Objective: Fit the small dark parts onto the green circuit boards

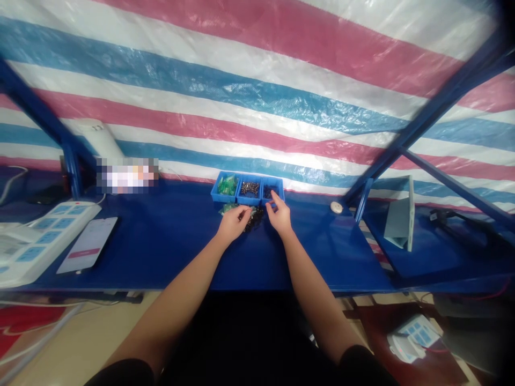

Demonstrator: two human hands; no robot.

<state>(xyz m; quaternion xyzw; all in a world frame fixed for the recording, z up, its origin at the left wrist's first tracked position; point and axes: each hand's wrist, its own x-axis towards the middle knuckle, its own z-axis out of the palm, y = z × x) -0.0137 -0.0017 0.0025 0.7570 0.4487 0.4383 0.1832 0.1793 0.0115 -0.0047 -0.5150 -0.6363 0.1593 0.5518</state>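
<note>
Head view: three blue bins (248, 201) on table (161, 236), holding green pieces (227, 185), shiny metal bits (250, 188), dark bits (267, 191). Pile (254, 219), green and black, in front. Left hand (233, 223) at pile, fingers curled, grip unclear; right hand (280, 216) by right bin (282, 185), thumb and forefinger apart.

Short black sleeves (125, 371), plain black clothing (237, 332) in front, bare forearms (183, 292), bare fingers (277, 199)

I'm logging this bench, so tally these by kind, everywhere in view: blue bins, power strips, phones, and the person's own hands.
Blue bins: 3
Power strips: 2
Phone: 1
Hands, left hand and right hand: 2
Total: 8
</note>
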